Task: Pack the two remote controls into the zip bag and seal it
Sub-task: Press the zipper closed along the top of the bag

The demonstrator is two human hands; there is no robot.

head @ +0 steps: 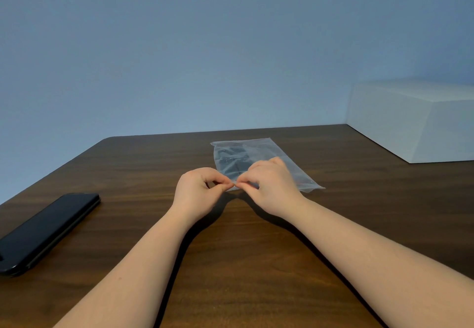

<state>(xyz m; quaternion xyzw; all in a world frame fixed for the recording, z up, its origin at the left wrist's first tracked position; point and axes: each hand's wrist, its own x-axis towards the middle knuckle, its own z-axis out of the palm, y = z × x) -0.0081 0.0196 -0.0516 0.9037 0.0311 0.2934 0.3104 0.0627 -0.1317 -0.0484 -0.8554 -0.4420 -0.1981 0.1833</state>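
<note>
Your left hand (197, 189) and right hand (269, 186) both pinch the near mouth edge of the zip bag (259, 148), fingertips almost touching at its left end. The bag runs away from your grip with dark remotes (230, 159) inside; the unsealed strip seems to lie rightward, under your right hand. The phone (43, 230) and white box (415, 119) sit well clear.

A plain blue-grey wall (230, 45) filled the upper frame; the dark wooden counter (230, 250) spread below, dimly lit.

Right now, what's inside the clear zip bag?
Dark remote controls show through the zip bag; their near ends and the bag's mouth are covered by the hands, left and right.
</note>
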